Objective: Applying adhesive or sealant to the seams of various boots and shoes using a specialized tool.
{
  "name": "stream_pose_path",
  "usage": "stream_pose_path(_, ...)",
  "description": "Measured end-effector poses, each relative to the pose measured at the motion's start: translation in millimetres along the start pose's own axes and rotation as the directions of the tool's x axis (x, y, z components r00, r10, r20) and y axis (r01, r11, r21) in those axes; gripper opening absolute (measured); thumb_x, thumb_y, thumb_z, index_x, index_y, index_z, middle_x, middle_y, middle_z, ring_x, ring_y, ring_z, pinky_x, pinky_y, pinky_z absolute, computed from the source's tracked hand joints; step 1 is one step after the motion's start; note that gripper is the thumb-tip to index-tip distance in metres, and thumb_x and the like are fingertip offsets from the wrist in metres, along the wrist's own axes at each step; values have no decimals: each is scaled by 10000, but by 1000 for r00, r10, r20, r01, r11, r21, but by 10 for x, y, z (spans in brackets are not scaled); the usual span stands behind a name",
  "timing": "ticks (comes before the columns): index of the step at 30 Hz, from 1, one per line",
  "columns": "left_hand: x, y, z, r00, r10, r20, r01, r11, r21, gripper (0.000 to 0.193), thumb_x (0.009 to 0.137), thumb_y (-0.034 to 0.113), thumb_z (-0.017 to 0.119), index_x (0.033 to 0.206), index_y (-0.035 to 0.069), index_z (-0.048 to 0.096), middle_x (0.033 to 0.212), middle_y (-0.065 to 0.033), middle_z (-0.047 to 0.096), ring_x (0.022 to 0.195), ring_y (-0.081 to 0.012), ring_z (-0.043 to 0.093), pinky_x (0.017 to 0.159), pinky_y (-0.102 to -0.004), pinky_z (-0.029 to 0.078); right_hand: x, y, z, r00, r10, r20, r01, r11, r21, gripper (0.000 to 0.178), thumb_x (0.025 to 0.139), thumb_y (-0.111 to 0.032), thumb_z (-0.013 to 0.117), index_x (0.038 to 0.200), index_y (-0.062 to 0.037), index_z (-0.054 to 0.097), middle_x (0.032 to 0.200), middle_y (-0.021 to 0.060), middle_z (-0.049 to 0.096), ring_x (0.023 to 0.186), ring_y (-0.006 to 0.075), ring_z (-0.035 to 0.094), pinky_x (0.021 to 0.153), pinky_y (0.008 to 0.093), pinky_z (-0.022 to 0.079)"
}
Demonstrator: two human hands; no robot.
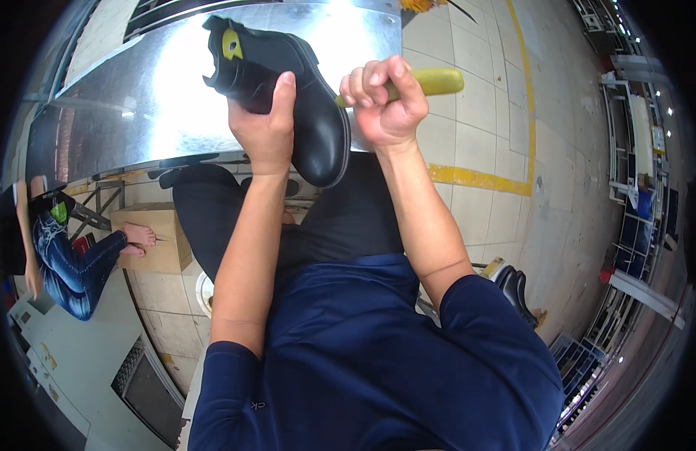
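Boot [288, 90], black ankle-high with a yellow tab at the collar, held up at chest height in front of a shiny metal tabletop [122, 98]; gripped from below by the left hand [264, 128], thumb pressed against the side of the upper, fingers hidden behind it; likely stiff in the sole and toe, softer at the shaft, moderately heavy, smooth and perhaps a little slippery on the polished leather; best taken around the heel and mid-upper, as gripped there. Right hand [381, 101] closed in a fist around a yellow-green handle [430, 81], working end hidden against the boot's sole edge; wrist cocked, forearm raised steeply from a dark blue sleeve. Both forearms lifted nearly upright, elbows tucked near the torso; black trousers visible below the boot. Further off: a second black boot [517, 289] on the floor to the right; a cardboard box [156, 240] at left with another person's bare feet resting on it, legs in blue jeans; yellow floor line [483, 179] across pale tiles; racks [633, 128] along the far right.
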State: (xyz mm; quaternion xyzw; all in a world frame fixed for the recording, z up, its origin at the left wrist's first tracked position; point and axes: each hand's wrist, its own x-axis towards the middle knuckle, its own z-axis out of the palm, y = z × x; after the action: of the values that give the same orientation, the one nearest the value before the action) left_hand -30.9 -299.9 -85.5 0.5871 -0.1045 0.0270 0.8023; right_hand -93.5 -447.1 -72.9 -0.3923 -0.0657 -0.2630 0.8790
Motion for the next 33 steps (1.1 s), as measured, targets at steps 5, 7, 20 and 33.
stream_pose_path(5,15,-112,210,973,225,48,-229,923,308,461,839,175,832,1188,-26,607,1079,-132,689,952,-243,670,880,-372,526,-636,-107,-32,970,-68,-233,54,996,-66,365,992,-333,605,741,-68,589,532,-8,400,501,153,431,566,351,410)
stream_pose_path(7,57,-194,344,914,390,107,-388,769,508,669,755,233,875,1265,-44,543,1145,-210,634,1024,-383,635,920,-457,499,-822,-94,-38,954,-65,-292,39,995,-95,366,1014,-333,578,758,-71,581,542,-6,404,510,158,425,573,355,407)
stream_pose_path(20,1071,-387,-137,876,-274,397,204,956,211,678,1063,622,399,1227,18,657,1104,-80,692,1044,-179,607,984,-338,452,-1403,-469,-22,864,320,-389,-384,918,-97,251,1004,-239,652,966,4,609,690,94,604,613,206,637,597,345,551)
stream_pose_path(33,31,569,-1098,859,174,481,-432,750,501,595,690,157,944,1196,10,668,1199,-157,665,1112,-280,664,956,-373,522,-309,99,83,895,240,-375,-401,801,-444,303,961,-256,739,1105,11,719,1078,100,713,1051,190,651,966,346,499)
